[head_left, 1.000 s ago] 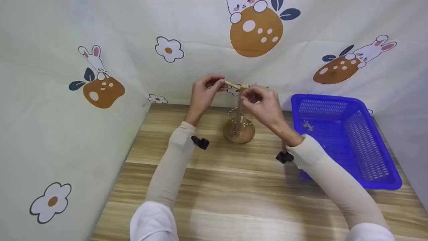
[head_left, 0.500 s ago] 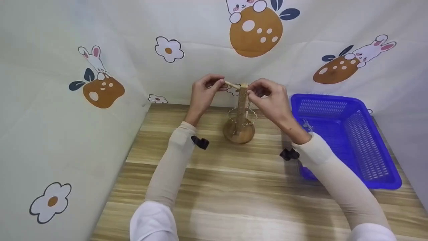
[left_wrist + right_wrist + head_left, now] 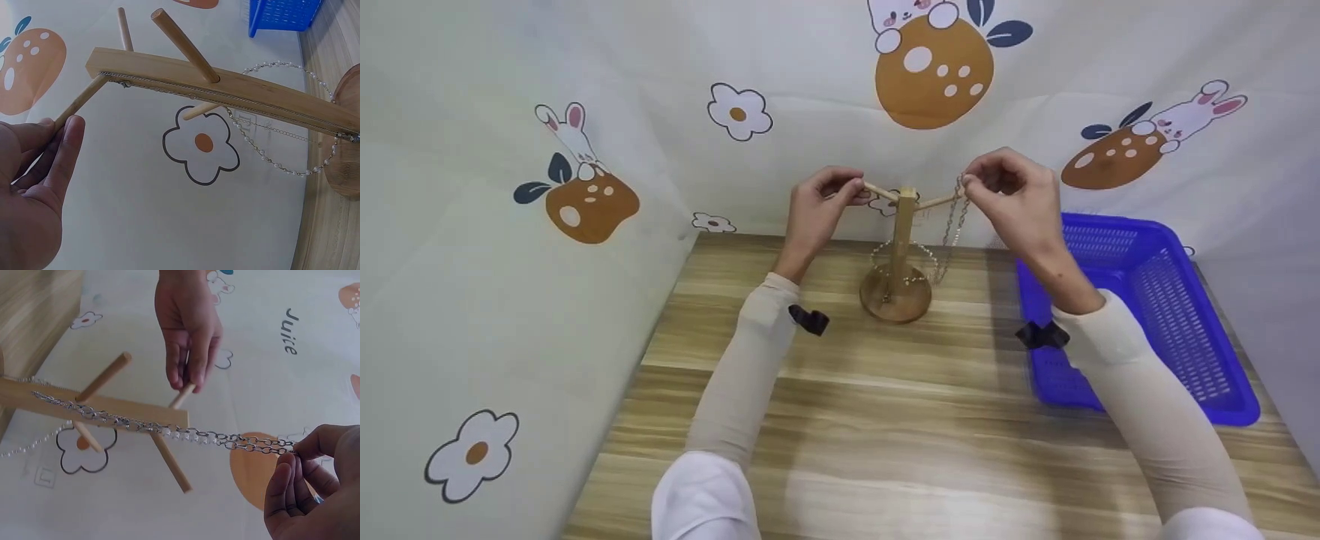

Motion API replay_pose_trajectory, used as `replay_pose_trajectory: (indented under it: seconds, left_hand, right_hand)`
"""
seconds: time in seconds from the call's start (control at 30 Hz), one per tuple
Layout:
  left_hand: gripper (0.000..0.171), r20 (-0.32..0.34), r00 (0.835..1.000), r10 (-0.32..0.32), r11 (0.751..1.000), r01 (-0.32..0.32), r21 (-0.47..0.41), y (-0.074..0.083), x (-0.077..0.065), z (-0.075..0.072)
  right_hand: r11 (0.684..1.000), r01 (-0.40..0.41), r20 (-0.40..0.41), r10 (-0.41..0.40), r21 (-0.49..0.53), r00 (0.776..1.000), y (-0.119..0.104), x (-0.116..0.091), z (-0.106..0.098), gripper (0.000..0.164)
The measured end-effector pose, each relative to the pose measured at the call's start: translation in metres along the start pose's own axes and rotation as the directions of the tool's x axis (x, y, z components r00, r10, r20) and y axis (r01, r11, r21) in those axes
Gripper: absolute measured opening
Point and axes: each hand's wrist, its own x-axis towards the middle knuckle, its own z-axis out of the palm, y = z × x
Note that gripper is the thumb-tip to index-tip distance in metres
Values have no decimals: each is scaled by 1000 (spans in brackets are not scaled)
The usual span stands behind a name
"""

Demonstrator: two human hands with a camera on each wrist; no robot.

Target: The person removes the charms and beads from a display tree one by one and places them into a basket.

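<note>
The wooden stand (image 3: pixel 903 229) is standing upright on the wood-grain table (image 3: pixel 810 420), its round base (image 3: pixel 915 300) resting flat. At the stand's upper left, the left hand (image 3: pixel 819 206) is pinching the outer end of the left upper peg (image 3: pixel 877 190) between thumb and fingers. To the right of the stand's top, the right hand (image 3: pixel 1020 199) is pinching one end of a silver chain necklace (image 3: pixel 194 437), which is hanging from the fingertips in two strands beside the stand; whitish beads are showing along part of it. In the head view the strands are passing close to the tip of the right upper peg (image 3: pixel 934 202), though whether they are looping over it is hard to tell.

A thin chain (image 3: pixel 191 97) is hanging from the left upper peg and running down along the stand's post. A pearl-beaded necklace (image 3: pixel 270 161) is forming a wide loop near the stand's lower part, showing on both sides of the post. A blue basket (image 3: pixel 1185 330) is sitting to the right of the stand, partly hidden by the right arm. Behind the stand, a pale cloth (image 3: pixel 660 45) is hanging, printed with flowers, rabbits and orange fruit.
</note>
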Motion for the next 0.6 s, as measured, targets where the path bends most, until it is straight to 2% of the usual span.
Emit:
replay_pose_trajectory:
  seconds: [0.23, 0.43, 0.6]
  left_hand:
    - [23, -1, 1000, 0, 1000, 0, -11, -1, 1, 0]
    - [24, -4, 1000, -14, 1000, 14, -12, -1, 1, 0]
    - [23, -10, 1000, -21, 1000, 21, -12, -1, 0, 0]
  right_hand:
    - [1000, 15, -64, -17, -22, 998, 5, 6, -24, 20]
    - [995, -44, -109, 34, -91, 993, 10, 10, -47, 10]
    - [992, -70, -160, 53, -104, 986, 10, 13, -66, 14]
